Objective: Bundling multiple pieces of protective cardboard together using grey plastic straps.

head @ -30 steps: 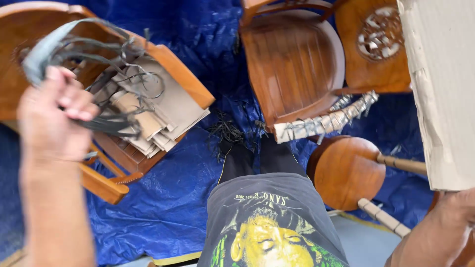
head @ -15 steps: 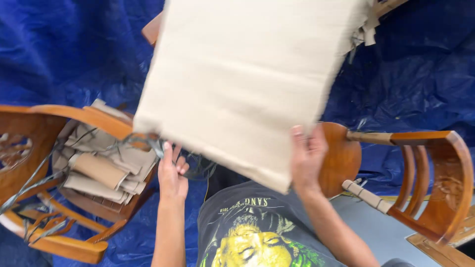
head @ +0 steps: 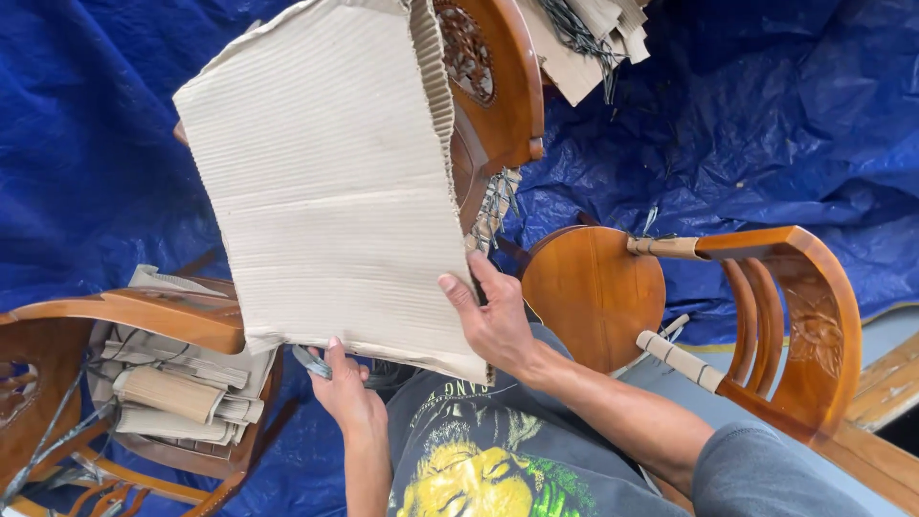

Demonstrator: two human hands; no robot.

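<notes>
Cardboard sheet (head: pixel 335 191): both hands (head: pixel 493 321) grip its lower edge, between wooden chairs (head: pixel 766 316).

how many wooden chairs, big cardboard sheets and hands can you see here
wooden chairs: 3 – left chair, top chair, right chair
big cardboard sheets: 1 – cardboard sheet
hands: 2 – left hand, right hand, both on the sheet
total: 6

Ribbed tan cardboard sheet (head: pixel 325 191), blue tarp (head: pixel 766 124), glossy orange-brown wooden chair (head: pixel 766 316)
</notes>
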